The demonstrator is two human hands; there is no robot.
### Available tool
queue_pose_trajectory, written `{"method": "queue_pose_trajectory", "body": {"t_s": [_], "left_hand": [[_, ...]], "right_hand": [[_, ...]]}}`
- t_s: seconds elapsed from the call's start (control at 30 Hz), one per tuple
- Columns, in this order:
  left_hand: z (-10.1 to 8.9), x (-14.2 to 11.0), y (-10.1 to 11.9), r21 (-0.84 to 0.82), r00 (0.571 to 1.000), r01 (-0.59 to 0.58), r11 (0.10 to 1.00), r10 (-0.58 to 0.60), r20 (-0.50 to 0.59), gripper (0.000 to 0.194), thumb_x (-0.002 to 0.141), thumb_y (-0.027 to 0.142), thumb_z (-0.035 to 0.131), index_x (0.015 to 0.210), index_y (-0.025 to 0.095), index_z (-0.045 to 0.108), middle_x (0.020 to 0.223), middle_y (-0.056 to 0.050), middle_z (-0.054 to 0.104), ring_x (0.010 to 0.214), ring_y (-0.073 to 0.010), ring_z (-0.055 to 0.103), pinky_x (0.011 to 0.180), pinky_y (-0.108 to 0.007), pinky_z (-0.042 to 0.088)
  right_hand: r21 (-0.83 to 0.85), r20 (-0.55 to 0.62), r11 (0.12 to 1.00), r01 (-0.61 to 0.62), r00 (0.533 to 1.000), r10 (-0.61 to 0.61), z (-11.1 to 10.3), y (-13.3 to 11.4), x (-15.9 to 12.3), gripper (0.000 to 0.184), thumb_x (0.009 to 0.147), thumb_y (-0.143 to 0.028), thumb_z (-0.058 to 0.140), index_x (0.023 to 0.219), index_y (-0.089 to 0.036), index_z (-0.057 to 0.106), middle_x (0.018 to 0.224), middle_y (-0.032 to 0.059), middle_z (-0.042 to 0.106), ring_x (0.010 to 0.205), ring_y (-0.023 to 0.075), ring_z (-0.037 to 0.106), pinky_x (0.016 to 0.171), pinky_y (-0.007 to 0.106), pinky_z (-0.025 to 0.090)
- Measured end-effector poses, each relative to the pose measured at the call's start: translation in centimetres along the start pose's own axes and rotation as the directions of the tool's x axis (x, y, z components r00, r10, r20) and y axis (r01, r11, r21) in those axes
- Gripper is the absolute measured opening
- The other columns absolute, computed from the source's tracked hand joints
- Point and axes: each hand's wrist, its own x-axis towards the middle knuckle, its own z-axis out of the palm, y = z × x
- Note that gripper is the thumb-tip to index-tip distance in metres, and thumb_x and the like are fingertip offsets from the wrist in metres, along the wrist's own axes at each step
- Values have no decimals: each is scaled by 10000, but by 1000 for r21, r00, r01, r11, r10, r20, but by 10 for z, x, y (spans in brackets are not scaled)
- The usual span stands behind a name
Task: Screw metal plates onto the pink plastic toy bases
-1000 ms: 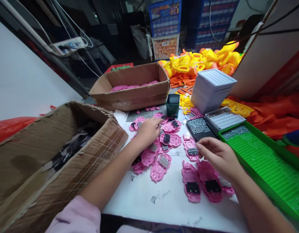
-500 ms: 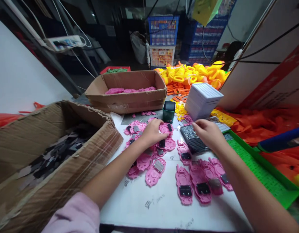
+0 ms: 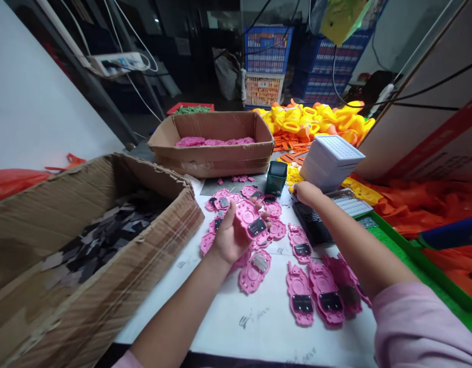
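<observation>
My left hand [image 3: 230, 236] is lifted off the white table [image 3: 259, 317] and holds a pink plastic piece with a dark insert [image 3: 251, 221], fingers curled round its edge. Under it lies a heap of similar pink pieces [image 3: 259, 240]. My right hand [image 3: 305, 192] reaches far forward to the small yellow parts [image 3: 293, 176] beside the dark green cup [image 3: 276, 178]; its fingers are curled down and hidden from me. Three more pink pieces [image 3: 320, 294] lie in a row under my right forearm.
A big torn cardboard box of dark flat pieces [image 3: 94, 235] fills the left. A shallower box of pink parts [image 3: 215, 145] stands behind. A stack of white trays [image 3: 330, 161], a black tray [image 3: 312, 222], a green tray [image 3: 423, 266] and yellow toys [image 3: 320, 120] are at right.
My left hand has picked a pink piece off the heap and turned it up. My right hand has moved from the black tray forward to the yellow parts by the cup.
</observation>
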Motion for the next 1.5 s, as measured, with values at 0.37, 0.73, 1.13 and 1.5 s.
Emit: {"method": "queue_pose_trajectory", "body": {"t_s": [0.37,0.73,1.13,1.5], "left_hand": [[7,-18,-9,202,971,217,955,-232,56,626,885,558,252,1272,136,506,948,-138,656,785,-229,625,657,-380,503],[13,-30,-44,237,852,482,844,-514,99,530,868,617,443,854,117,618,658,-40,571,512,-97,497,474,-219,344],[19,-35,-45,314,854,484,817,-519,31,498,854,617,472,837,133,587,610,-23,548,497,-91,465,456,-212,306],[16,-39,-51,404,852,468,786,-523,29,536,818,667,474,840,139,562,587,-15,549,413,-74,450,405,-199,290]], "right_hand": [[407,-185,904,130,981,-58,-16,-12,-55,251,930,-321,509,1021,-101,585,958,74,622,861,150,612,790,328,522],[846,-403,302,438,898,-174,23,-30,-198,160,887,-340,561,970,-216,619,830,22,560,679,102,521,582,225,431],[751,-477,382,538,843,-249,40,-40,-186,154,907,-283,518,795,-184,554,760,15,526,710,124,505,650,264,408],[578,-571,450,681,731,-374,35,-38,-184,124,925,-246,481,819,-186,509,778,19,531,734,128,488,680,262,398]]}}
